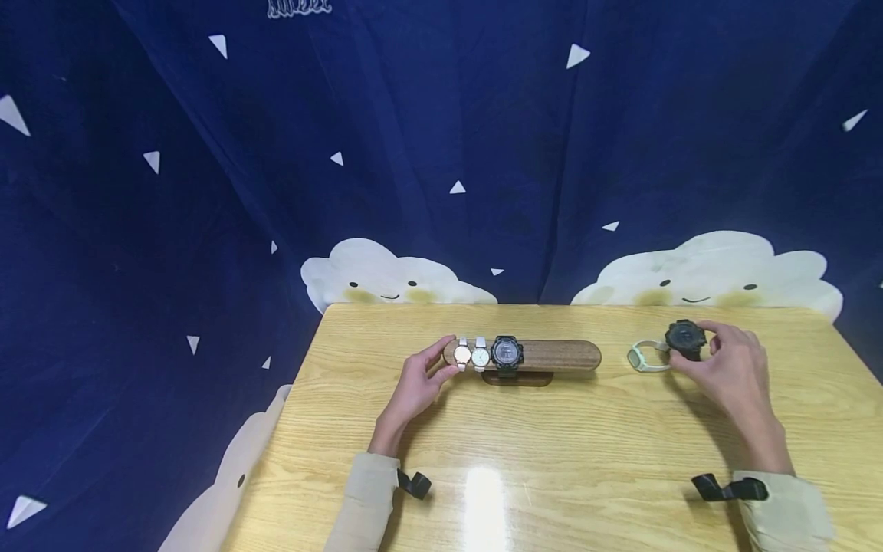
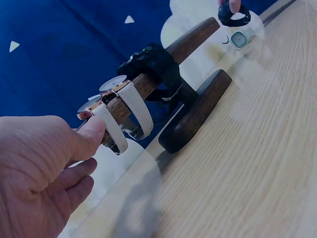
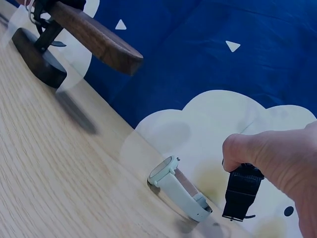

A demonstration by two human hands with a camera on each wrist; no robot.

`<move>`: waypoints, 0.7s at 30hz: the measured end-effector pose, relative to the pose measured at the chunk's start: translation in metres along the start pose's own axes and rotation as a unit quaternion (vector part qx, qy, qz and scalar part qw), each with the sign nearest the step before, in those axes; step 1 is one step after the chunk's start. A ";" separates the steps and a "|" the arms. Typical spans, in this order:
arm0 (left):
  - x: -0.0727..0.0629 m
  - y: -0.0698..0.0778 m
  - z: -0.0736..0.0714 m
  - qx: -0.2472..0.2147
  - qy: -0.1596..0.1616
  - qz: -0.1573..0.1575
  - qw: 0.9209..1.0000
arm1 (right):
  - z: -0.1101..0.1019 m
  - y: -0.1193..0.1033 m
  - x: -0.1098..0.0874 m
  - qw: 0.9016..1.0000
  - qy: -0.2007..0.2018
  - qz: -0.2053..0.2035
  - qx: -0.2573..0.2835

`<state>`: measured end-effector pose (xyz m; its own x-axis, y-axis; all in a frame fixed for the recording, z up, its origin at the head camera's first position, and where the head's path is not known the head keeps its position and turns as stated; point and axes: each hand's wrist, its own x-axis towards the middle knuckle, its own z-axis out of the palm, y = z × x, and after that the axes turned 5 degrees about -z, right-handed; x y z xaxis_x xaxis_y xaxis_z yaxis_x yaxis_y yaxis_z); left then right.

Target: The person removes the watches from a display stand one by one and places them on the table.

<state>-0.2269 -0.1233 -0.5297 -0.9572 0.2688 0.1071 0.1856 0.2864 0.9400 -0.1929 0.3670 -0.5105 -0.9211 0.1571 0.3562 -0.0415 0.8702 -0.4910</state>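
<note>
On the round wooden bar of a watch stand (image 1: 562, 355) sit two wristwatches with white straps and a bulky black wristwatch (image 1: 507, 353). My left hand (image 1: 419, 381) is at the bar's left end, thumb and fingers pinching the outermost white-strap wristwatch (image 1: 462, 355). In the left wrist view the thumb lies against its strap (image 2: 113, 130); the other white-strap wristwatch (image 1: 480, 356) is just beside it. Off to the right, my right hand (image 1: 734, 368) pinches another black wristwatch (image 1: 684, 337) by its case, the strap (image 3: 241, 196) hanging down in the right wrist view.
A pale green wristwatch (image 1: 647, 357) lies on its side on the wooden table (image 1: 586, 445), close to the right hand. The stand's dark foot (image 2: 198, 111) rests on the table. Behind the table's back edge hangs a dark blue cloth (image 1: 441, 115) with white clouds and triangles.
</note>
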 end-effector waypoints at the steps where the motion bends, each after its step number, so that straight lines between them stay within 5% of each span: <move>1: 0.000 0.000 0.000 0.001 0.000 0.001 1.000 | 0.000 0.001 0.000 1.000 0.001 -0.001 -0.001; 21: -0.001 0.002 0.000 0.008 0.001 -0.002 1.000 | -0.001 0.013 0.001 0.999 -0.018 0.004 -0.040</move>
<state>-0.2261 -0.1232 -0.5281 -0.9585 0.2655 0.1036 0.1849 0.3027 0.9350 -0.1936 0.3787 -0.5158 -0.9345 0.1481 0.3238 -0.0051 0.9037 -0.4280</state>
